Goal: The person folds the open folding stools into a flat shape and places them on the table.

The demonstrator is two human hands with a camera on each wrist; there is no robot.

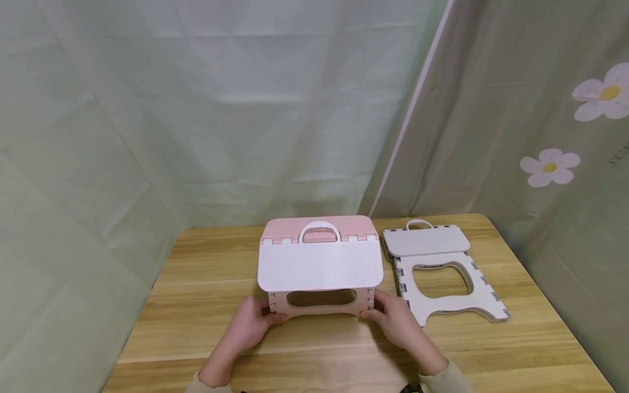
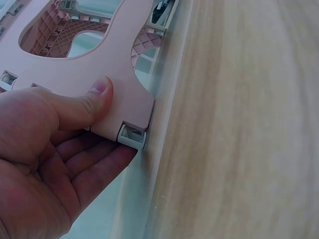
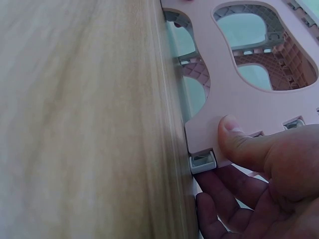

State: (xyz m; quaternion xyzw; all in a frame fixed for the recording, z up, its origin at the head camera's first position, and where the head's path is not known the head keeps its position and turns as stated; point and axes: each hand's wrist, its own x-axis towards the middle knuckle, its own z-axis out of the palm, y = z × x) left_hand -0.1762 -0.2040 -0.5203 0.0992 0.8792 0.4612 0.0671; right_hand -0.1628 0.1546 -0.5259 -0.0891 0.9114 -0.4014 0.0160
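A pink and white folding stool (image 1: 320,266) stands opened out on the table, its white handle (image 1: 319,225) raised in the middle of the top. At the lower left of its pink front leg panel (image 1: 321,310), my left hand (image 1: 250,322) pinches the edge, thumb on the front face and fingers behind. My right hand (image 1: 395,322) grips the lower right corner the same way. Both wrist views show the thumbs flat on the pink panel, near the grey hinge piece (image 2: 132,135) at the foot. Through the panel's cut-out, ribbed inner walls (image 3: 289,62) show.
A second folding stool (image 1: 437,289), white with grey hinges, lies flat on the wooden table (image 1: 206,273) to the right. Pale curtains (image 1: 275,109) hang around the back and sides, with white flowers (image 1: 549,168) printed on the right one.
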